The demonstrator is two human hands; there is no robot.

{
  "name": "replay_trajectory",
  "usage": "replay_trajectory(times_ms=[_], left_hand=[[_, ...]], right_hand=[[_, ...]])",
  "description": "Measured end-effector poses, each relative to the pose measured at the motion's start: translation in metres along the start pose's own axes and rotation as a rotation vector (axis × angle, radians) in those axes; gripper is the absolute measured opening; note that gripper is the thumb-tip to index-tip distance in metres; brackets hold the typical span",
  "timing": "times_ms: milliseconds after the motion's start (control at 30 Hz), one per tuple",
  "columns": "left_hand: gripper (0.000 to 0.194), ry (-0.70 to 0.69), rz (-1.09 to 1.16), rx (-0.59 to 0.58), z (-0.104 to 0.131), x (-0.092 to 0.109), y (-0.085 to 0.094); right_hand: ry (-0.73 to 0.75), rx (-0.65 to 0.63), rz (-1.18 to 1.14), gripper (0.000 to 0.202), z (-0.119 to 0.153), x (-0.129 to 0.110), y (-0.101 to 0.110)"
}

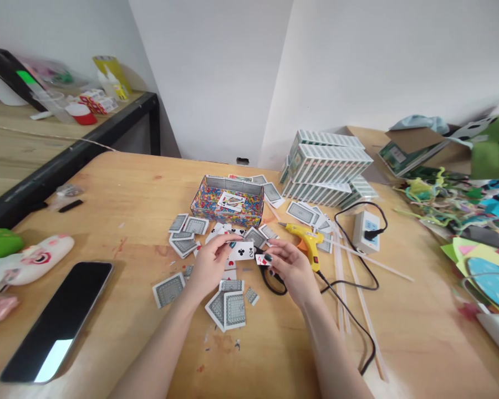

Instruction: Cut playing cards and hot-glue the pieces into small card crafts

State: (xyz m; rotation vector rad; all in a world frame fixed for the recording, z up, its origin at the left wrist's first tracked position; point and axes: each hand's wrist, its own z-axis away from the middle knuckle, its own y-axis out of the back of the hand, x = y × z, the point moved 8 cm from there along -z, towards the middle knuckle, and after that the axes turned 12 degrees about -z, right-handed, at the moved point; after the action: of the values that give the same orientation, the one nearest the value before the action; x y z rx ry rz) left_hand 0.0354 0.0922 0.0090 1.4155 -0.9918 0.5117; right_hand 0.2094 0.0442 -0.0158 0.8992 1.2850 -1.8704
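Pinched in my left hand [212, 263] is a playing card, the two of clubs [243, 251], its face toward me. My right hand [293, 267] closes on a small piece of a playing card [261, 259] marked with a red 4. The two cards are held close together over the table. Loose playing cards [234, 310], several face down and some cut into pieces, lie around and below my hands. Just beyond stands an open box [228, 216] with a colourful speckled pattern and a card on its inner side. A black loop, partly hidden, lies under my right hand.
A yellow glue gun [310, 241] lies right of my hands, its cord running to a white power strip [366, 230]. Clear glue sticks [363, 310] lie nearby. Stacked striped boxes [328, 166] stand behind. A phone [60, 321] is at left, coloured craft scraps [482, 205] at right.
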Motion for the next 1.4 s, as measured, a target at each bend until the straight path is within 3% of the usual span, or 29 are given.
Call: replay_trajectory(times_ms=[233, 467, 800, 967, 1200, 1400], left_hand=[[0.028, -0.044, -0.035, -0.014, 0.000, 0.002, -0.003], [0.027, -0.028, -0.043, -0.027, 0.000, 0.004, -0.003], [0.024, -0.003, -0.017, -0.015, 0.000, 0.001, -0.002], [0.024, 0.002, -0.020, -0.018, -0.001, 0.002, -0.002], [0.024, 0.005, -0.011, -0.009, 0.000, 0.000, -0.001], [0.024, -0.008, -0.012, -0.030, 0.000, 0.003, -0.002]], right_hand=[[0.022, -0.047, 0.044, 0.038, -0.002, 0.006, 0.002], [0.033, 0.012, 0.096, 0.034, -0.005, 0.006, 0.012], [-0.105, -0.007, -0.112, 0.030, -0.002, 0.011, 0.008], [-0.164, -0.075, -0.182, 0.028, 0.000, 0.008, 0.004], [-0.218, -0.143, -0.188, 0.026, 0.002, 0.007, 0.002], [-0.174, -0.120, -0.097, 0.023, 0.001, 0.006, 0.003]])
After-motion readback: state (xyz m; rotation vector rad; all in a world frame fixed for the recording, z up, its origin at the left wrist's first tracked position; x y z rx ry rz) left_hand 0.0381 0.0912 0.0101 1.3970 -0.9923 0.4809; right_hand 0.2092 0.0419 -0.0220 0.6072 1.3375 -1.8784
